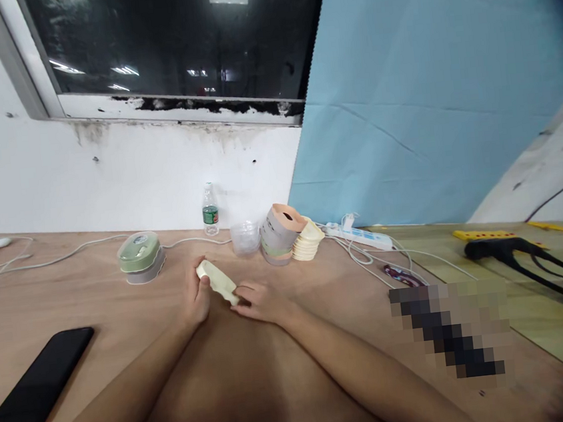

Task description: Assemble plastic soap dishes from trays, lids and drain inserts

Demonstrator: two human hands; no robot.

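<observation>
Between my two hands is a cream plastic part (217, 281), shallow and curved like a small tray or frame, tilted above the table. My left hand (197, 297) grips its left end, thumb in front and fingers behind. At its lower right end, the bent fingers of my right hand (257, 301) close on the edge. A stack of similar cream parts (308, 238) stands behind to the right. Beside it leans a pile of grey and peach rings (278, 235). Clear plastic cups (245, 237) stand to their left. A green and grey lidded container (140, 256) sits further left.
On the wooden table (95, 311) lies a black phone (41, 384) at left. A plastic bottle (209, 210) stands by the wall. White cables run to a power strip (361, 233). At right are a black strap-like object (528, 262) and a yellow strip (482, 235).
</observation>
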